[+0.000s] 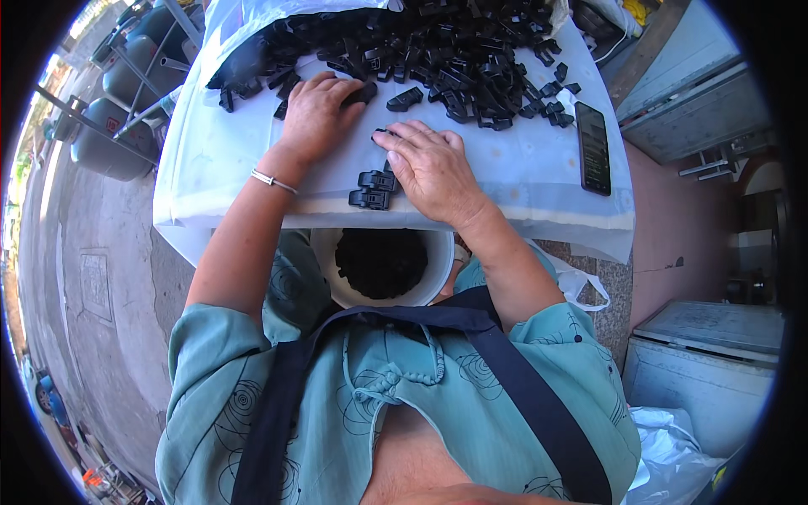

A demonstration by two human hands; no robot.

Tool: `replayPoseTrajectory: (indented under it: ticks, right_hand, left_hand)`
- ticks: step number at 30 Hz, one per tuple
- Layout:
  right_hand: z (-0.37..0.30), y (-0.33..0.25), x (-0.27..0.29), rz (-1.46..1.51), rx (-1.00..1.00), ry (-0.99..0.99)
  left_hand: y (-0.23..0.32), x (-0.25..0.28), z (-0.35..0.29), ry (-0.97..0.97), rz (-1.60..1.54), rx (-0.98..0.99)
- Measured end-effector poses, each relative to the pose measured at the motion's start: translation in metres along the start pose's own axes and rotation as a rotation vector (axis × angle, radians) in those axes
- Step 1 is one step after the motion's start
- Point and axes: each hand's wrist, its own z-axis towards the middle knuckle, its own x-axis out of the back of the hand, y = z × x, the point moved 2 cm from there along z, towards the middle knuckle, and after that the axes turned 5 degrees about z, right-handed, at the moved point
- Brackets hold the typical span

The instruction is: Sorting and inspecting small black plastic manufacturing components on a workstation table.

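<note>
My left hand [318, 118] lies on the white-covered table at the near side of the pile, its thumb and fingers closed round a small black plastic part [360, 93]. To the right and nearer to me, my right hand [433, 168] is curled over another black plastic part, of which only a dark edge [380, 134] shows past the fingertips. Beside its palm, a few black plastic parts [370, 192] stand close together near the table's front edge. A single loose black part [405, 99] lies between the hands and the pile.
A large heap of black plastic parts [471, 63] spreads over the far side of the table [522, 181]. At the right lies a phone [593, 150]. Below the front edge stands a white bucket [439, 252] with black contents. Grey gas cylinders [114, 139] stand at the left.
</note>
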Motion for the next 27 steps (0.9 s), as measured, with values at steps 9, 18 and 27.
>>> replayPoseTrajectory:
  ticks: [9,18,27]
  right_hand:
    - [-0.002,-0.001,-0.002,-0.053,-0.045,0.017]
    - [0.041,0.036,0.000,-0.159,0.058,0.249]
    - [0.028,0.027,0.016,0.018,-0.209,-0.079]
  left_hand:
    - [0.017,0.007,-0.027,0.177,-0.061,-0.031]
    - [0.035,0.007,-0.001,0.109,0.032,-0.118]
    - [0.018,0.009,-0.024,-0.056,-0.418,0.082]
